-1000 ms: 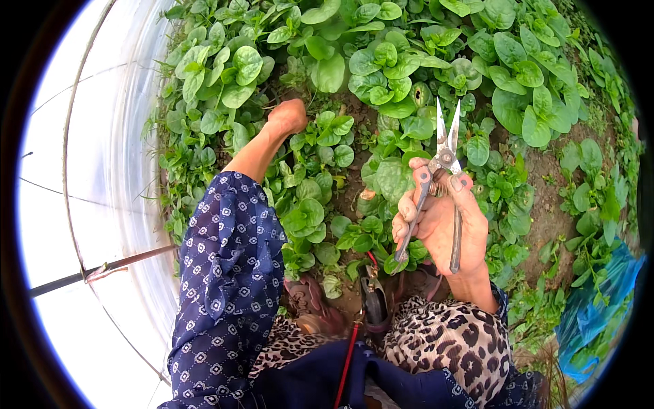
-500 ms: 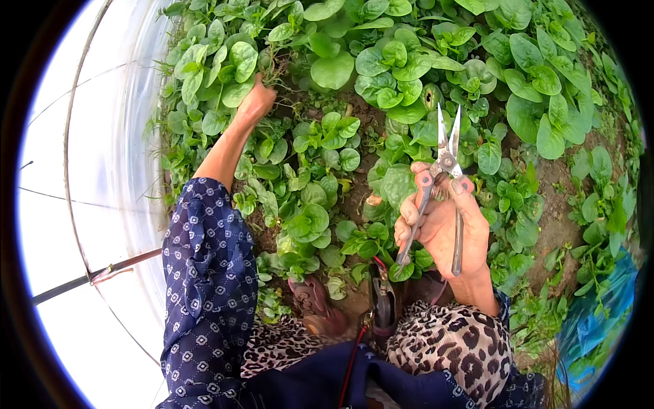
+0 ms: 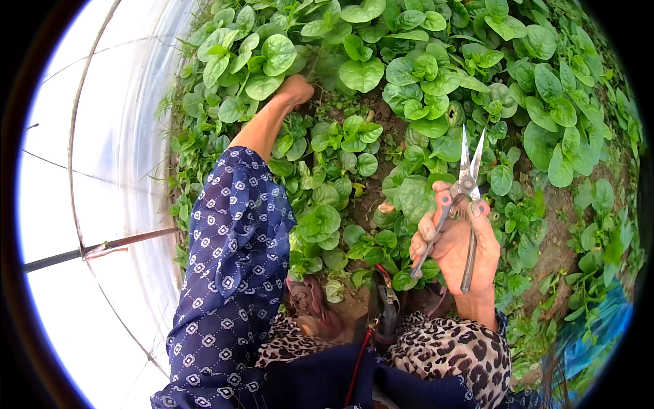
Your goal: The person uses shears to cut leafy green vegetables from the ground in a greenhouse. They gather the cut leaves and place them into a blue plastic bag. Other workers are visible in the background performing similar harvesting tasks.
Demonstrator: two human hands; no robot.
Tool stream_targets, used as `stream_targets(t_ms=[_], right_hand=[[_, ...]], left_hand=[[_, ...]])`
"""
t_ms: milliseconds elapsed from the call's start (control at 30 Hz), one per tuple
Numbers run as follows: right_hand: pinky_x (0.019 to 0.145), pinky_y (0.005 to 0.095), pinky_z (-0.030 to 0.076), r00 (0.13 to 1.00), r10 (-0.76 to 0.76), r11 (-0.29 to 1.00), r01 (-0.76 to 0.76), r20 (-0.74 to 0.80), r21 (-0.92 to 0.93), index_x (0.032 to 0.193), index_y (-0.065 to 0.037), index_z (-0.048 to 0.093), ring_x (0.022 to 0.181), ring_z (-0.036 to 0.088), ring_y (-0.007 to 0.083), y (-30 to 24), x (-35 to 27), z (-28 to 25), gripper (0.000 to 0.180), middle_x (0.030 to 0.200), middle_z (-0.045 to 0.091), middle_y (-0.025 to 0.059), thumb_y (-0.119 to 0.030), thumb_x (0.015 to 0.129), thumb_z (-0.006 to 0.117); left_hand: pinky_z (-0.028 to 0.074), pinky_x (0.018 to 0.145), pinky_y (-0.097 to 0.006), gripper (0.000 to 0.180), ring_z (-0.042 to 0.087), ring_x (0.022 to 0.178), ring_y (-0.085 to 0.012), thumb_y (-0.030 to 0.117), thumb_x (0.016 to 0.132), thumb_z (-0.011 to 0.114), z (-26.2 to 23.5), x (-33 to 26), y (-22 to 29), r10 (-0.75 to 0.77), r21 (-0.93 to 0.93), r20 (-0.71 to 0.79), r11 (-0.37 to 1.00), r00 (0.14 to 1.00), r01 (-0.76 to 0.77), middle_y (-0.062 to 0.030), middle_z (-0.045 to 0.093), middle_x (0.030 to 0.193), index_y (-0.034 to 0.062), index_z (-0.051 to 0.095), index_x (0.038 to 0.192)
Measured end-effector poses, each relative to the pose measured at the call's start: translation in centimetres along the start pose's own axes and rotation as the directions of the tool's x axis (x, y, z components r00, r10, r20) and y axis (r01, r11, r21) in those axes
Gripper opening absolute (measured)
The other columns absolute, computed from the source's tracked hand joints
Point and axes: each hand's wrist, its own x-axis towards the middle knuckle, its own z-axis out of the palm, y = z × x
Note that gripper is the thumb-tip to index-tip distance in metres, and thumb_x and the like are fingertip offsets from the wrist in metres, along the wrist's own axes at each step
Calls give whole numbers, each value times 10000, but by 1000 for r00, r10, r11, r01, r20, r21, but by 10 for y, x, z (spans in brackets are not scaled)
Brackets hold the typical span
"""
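In the head view, the left hand [image 3: 297, 90] sits just left of 12 o'clock from the centre, wrist bent, its fingers hidden low among the plants; how far they are curled and whether they grip anything cannot be told. Nearest to it are a broad-leaved plant [image 3: 278, 54] at its 11 o'clock and thin-stemmed weeds [image 3: 339, 104] at its 4 o'clock.

The right hand [image 3: 463, 249], towards 4 o'clock from the centre, lies palm up, fingers curled loosely about one handle of the shears [image 3: 467, 184] and thumb against the other. The shears thus lie at 4 o'clock from the left hand, well apart from it; their long axis runs from between 6 and 7 to between 12 and 1, tips pointing away from the body. The blades stand in a narrow V, the handles spread wider. The left hand is much the nearer to the broad-leaved plant.

The blades are slim, pointed, pale metal, dull around the pivot; the handles are dark and worn-looking. The leaves are rounded, smooth and slightly glossy, some puckered between veins, over crumbly brown soil [image 3: 375, 184]. Translucent, creased plastic sheeting [image 3: 143, 136] curves along 9 o'clock; crumpled blue film [image 3: 606, 320] lies at 4 o'clock. The patterned navy sleeve [image 3: 238, 225] is loose, thin cloth.
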Motion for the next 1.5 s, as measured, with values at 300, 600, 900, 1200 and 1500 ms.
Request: stream_targets(t_ms=[300, 600, 900, 1200, 1500], right_hand=[[698, 422, 476, 1000, -3, 1000, 2, 31, 10, 1305, -51, 448, 738, 563, 282, -2, -5, 7, 517, 850, 562, 119, -459, 989, 429], [642, 417, 492, 995, -95, 991, 94, -1, 90, 1207, -31, 497, 712, 521, 207, -3, -17, 9, 411, 1087, 534, -9, -380, 993, 462], [621, 409, 451, 991, -131, 991, 131, 9, 32, 1145, -14, 480, 728, 490, 208, 1, -20, 6, 380, 1154, 473, 4, -363, 996, 448], [598, 342, 492, 979, 3, 806, 119, 204, -580, 1285, 7, 447, 678, 560, 186, 45, 26, 76, 523, 826, 562, 63, -399, 962, 512], [732, 349, 517, 746, 664, -167, 222, 57, -961, 1073, 18, 491, 756, 562, 164, 186, 127, 188, 392, 808, 514, 65, -351, 959, 559]], left_hand=[[544, 844, -447, 242, 679, 944, -389, 89, 794, 599, 6, -88, 50, 259, 400, 158, 865, 953, -301, -281, 676, 961, -37, 666, 989], [544, 719, -439, 247, 688, 860, -382, 107, 714, 599, 30, -86, 61, 201, 349, 241, 895, 949, -278, -239, 691, 891, -44, 698, 882], [547, 763, -448, 276, 674, 813, -399, 203, 695, 621, 21, -130, 33, 371, 109, -140, 927, 918, -359, -237, 682, 803, -1, 716, 854], [471, 666, -356, 299, 536, 582, -166, 230, 937, 595, -106, -232, -87, 149, -472, -390, 815, 909, -336, -87, 643, 686, 64, 683, 1169], [375, 529, -347, 353, 424, 523, -120, 328, 950, 583, -110, -307, -384, -502, -714, -522, 700, 690, -31, 3, 473, 545, 71, 687, 1168]])
